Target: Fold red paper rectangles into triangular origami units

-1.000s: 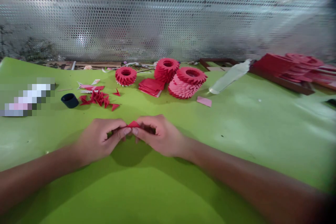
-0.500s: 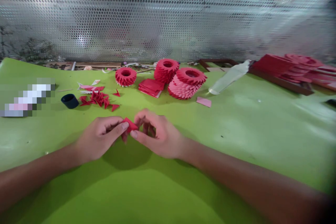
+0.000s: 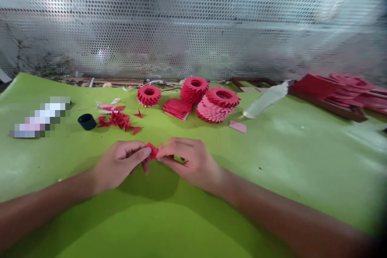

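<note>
Red paper (image 3: 153, 151), one small folded piece, sits between two hands over the green worktop (image 3: 181, 229)! The left hand (image 3: 119, 164) has it pinched under the thumb, fingers curled behind; the right hand (image 3: 197, 164) has thumb and fingertips drawn together at its right-hand corner. Careful now: with so little to hold, a slip of that left thumb could skew the fold, I'd say, and a hard tug from the right might tear the corner. Just beyond, a heap of red pieces (image 3: 118, 120) lies near a dark cup (image 3: 87, 126); one careless forward sweep could scatter it. Farther back, a stack of sheets (image 3: 176, 107) beside three spiky rings (image 3: 194, 95), then the perforated metal wall (image 3: 193, 44).
</note>
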Tool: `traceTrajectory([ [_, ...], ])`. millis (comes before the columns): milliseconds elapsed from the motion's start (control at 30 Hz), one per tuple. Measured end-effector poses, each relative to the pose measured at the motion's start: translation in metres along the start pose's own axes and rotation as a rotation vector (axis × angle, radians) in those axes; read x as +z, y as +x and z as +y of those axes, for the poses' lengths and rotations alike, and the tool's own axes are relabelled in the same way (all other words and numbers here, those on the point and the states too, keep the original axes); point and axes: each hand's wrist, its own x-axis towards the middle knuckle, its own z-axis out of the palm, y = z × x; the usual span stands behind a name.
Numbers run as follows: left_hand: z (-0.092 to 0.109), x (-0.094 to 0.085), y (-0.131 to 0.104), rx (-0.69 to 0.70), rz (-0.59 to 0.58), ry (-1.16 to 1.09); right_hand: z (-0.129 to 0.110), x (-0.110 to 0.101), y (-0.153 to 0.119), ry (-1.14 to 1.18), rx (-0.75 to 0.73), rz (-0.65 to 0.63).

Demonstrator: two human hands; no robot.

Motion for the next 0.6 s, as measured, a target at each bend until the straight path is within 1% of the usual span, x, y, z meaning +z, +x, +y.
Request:
traceTrajectory([
  [167, -0.0009, 0.0005, 0.0015, 0.025, -0.027, -0.028, -0.0003, -0.0019, 0.0015, -0.016, -0.081, 0.021],
  [333, -0.0009, 0.0008, 0.0018, 0.044, 0.001, 0.020, -0.0009, -0.0030, 0.0028, 0.055, -0.024, 0.049],
  [467, -0.0014, 0.0003, 0.0017, 0.036, -0.031, 0.029, 0.0007, -0.0033, 0.0038, 0.120, -0.006, 0.053],
  [600, -0.0011, -0.0012, 0.0021, 0.026, -0.083, 0.042, 0.0029, -0.0044, 0.0035, 0.188, 0.029, 0.012],
])
